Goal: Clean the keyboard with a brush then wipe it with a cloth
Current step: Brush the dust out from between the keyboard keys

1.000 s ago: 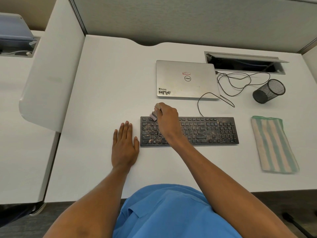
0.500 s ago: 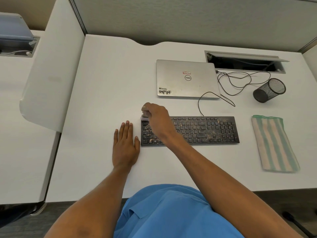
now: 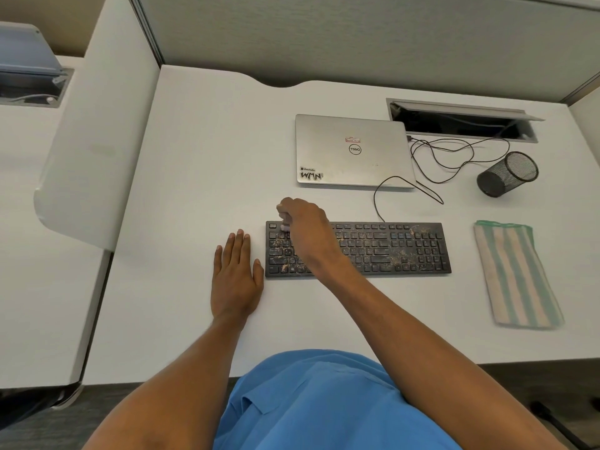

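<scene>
A black keyboard (image 3: 389,248) speckled with pale crumbs lies across the middle of the white desk (image 3: 201,157). My right hand (image 3: 305,225) grips a small brush (image 3: 285,226), whose pale bristles touch the keys at the keyboard's far left corner; most of the brush is hidden inside my fingers. My left hand (image 3: 235,277) rests flat on the desk just left of the keyboard, its thumb close to the keyboard's edge. A green and beige striped cloth (image 3: 516,274) lies folded on the desk to the right of the keyboard.
A closed silver laptop (image 3: 350,151) lies behind the keyboard. Black cables (image 3: 448,157) run from it toward an open cable tray (image 3: 461,120). A black mesh cup (image 3: 506,173) lies tipped at the right. A partition panel (image 3: 97,141) borders the desk's left side.
My right hand has swept the brush leftward along the keyboard's top rows, from near the middle-left to the far left corner. My left hand has stayed flat on the desk.
</scene>
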Tool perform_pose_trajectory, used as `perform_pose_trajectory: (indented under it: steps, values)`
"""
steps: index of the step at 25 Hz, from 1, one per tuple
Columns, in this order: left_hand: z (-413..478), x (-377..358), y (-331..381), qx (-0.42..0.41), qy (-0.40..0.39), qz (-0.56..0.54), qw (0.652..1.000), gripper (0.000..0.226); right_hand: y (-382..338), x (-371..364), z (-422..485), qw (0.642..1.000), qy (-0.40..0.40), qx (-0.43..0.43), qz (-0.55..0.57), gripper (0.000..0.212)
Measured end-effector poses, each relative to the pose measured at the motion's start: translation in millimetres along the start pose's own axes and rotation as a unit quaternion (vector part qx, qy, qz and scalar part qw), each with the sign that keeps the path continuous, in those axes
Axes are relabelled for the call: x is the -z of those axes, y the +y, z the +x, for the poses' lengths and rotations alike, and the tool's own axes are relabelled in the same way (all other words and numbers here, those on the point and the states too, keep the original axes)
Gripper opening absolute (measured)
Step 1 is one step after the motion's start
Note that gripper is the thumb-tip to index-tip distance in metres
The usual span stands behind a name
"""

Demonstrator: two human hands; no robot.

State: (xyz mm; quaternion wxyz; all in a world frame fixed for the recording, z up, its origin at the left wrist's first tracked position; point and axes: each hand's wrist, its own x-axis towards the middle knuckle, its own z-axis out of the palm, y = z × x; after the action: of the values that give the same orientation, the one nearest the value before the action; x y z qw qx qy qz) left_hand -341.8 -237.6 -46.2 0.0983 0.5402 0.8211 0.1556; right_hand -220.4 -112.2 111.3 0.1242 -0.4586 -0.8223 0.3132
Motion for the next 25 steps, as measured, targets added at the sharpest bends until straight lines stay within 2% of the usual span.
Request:
perform_pose_trajectory:
  steps: [3, 7, 9, 10, 14, 17, 20, 23, 25]
  values:
    - [0, 0, 0, 0.0, 0.0, 0.0, 1.0, 0.064, -5, -5, -2, 0.999, -0.025, 0.033, 0.007, 0.023]
    - [0, 0, 0, 0.001, 0.001, -0.003, 1.0, 0.064, 8, -2, 0, 1.0, -0.021, 0.003, -0.011, 0.028]
    - [0, 0, 0, 0.002, 0.001, -0.003, 1.0, 0.064, 14, 4, 3, 0.999, -0.017, -0.024, -0.029, 0.012]
    - [0, 0, 0, 0.003, 0.002, -0.003, 1.0, 0.064, 13, 7, 5, 0.999, -0.005, -0.02, -0.042, 0.011]
    - [0, 0, 0, 0.004, -0.002, -0.001, 1.0, 0.065, 2, 3, 11, 1.0, 0.012, 0.002, 0.017, 0.023]
    - [0, 0, 0, 0.004, -0.003, -0.002, 1.0, 0.064, -2, -9, 13, 0.997, 0.008, 0.019, 0.076, 0.018]
    - [1, 1, 1, 0.004, -0.002, -0.002, 1.0, 0.064, -1, -14, 10, 0.996, -0.028, 0.021, 0.077, 0.027]
    - [0, 1, 1, 0.005, -0.005, 0.0, 1.0, 0.064, 9, -15, 3, 0.995, -0.07, 0.042, 0.06, 0.025]
    - [0, 0, 0, 0.005, -0.004, -0.001, 1.0, 0.064, 11, -10, 1, 0.991, -0.087, 0.022, 0.099, 0.022]
